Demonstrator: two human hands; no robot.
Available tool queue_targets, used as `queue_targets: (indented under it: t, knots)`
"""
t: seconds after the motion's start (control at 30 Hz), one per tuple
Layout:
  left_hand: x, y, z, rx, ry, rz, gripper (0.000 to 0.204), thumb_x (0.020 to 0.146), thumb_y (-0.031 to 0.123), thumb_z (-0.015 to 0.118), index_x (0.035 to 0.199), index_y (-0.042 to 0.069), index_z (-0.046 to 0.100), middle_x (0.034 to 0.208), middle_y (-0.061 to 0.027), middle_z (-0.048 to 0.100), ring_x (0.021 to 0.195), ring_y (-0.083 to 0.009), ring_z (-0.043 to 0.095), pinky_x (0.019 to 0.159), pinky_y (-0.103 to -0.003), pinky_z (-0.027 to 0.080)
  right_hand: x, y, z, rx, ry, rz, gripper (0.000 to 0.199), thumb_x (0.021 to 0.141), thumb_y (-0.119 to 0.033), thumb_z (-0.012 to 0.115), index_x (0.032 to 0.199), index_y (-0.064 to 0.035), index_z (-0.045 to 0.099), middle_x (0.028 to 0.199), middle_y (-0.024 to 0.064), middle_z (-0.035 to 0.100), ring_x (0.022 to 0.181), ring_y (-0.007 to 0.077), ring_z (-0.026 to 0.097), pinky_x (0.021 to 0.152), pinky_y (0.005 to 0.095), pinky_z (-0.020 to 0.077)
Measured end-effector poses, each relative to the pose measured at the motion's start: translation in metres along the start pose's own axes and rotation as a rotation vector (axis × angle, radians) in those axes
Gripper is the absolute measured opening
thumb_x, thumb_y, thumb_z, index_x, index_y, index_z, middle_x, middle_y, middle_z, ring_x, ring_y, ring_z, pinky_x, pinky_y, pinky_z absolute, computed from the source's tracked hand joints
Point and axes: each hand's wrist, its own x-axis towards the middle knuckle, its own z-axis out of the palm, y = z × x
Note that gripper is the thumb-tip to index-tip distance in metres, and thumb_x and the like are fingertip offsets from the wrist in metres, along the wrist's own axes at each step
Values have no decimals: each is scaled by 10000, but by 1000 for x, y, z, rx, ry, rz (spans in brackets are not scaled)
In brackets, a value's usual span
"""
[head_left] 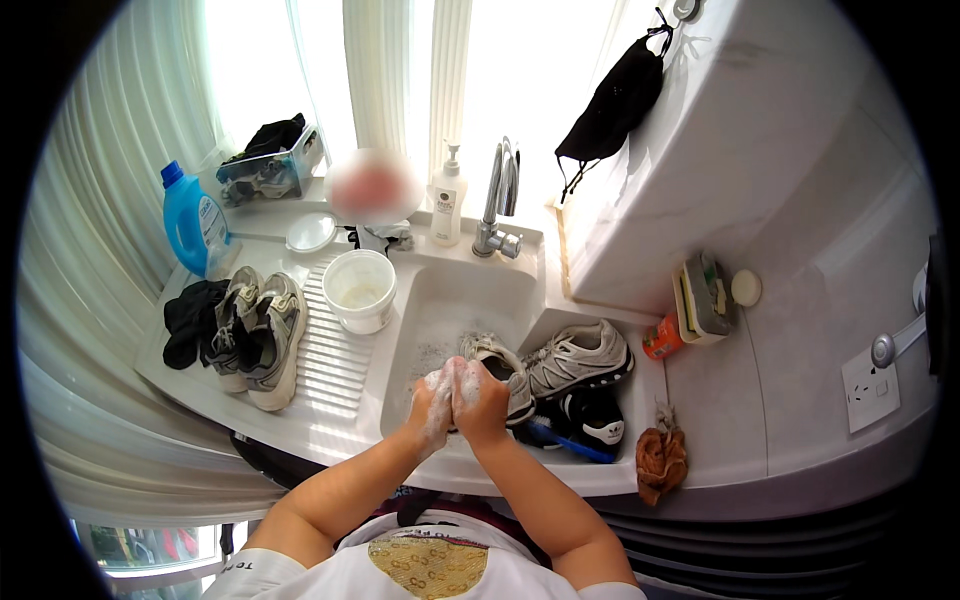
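Note:
Over the sink [402, 320], my left hand [433, 405] and my right hand [477, 398] are pressed together, both coated in white suds. Their fingers are closed; what they hold, if anything, is hidden by the foam and the knuckles. Right beside my right hand is a grey-white sneaker [512, 378], partly covered by it. Another grey-white sneaker [580, 358] lies to its right. A black shoe [590, 415] with a white toe or heel patch is in the sink's right part, with a blue-handled tool [560, 440] across it. Foamy water [440, 350] shows in the basin.
Left on the ribbed drainboard stand a sneaker pair [275, 335], black cloth [190, 320] and a white tub [358, 290]. Behind are a blue detergent bottle [195, 220], clear bin [270, 170], pump bottle [448, 200] and faucet [497, 205]. A brown rag [661, 465] hangs at right.

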Motion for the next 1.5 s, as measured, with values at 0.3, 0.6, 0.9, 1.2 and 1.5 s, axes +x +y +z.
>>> queue_targets:
  t: [0.3, 0.6, 0.9, 1.2, 1.5]
  knots:
    - [-12, 10, 12, 9, 14, 15, 283, 907, 354, 542, 819, 88, 578, 680, 13, 534, 539, -89, 483, 473, -251, 396, -5, 15, 3, 79, 29, -16, 170, 785, -134, 617, 688, -14, 546, 590, 190, 519, 556, 378, 531, 501, 387, 418]
    - [1, -3, -5, 11, 2, -43, 255, 897, 331, 569, 784, 103, 561, 679, 16, 539, 593, -106, 525, 494, -272, 429, -9, 9, 4, -104, -20, -127, 163, 773, -141, 605, 688, -31, 519, 601, 156, 536, 565, 355, 556, 504, 423, 447]
    - [2, -4, -12, 9, -39, -89, 261, 911, 338, 536, 821, 94, 557, 716, 11, 551, 614, -111, 541, 495, -279, 438, -4, 30, 15, 0, -37, 9, 194, 749, -197, 636, 686, -52, 523, 606, 182, 541, 574, 372, 567, 524, 415, 459]
    - [5, 0, -18, 6, -120, -72, 410, 873, 461, 567, 847, 52, 587, 713, -11, 559, 612, -107, 524, 538, -277, 440, -8, 26, 10, 60, -25, -18, 185, 847, -154, 575, 754, 6, 583, 667, 192, 562, 573, 360, 533, 539, 371, 432]
    - [18, 15, -9, -60, -65, 104, 495, 880, 561, 475, 840, 70, 529, 806, -32, 527, 733, -120, 503, 680, -266, 434, 8, 8, -27, 161, -353, 386, 304, 876, -275, 597, 840, 27, 585, 666, 51, 551, 662, 164, 495, 648, 309, 429]
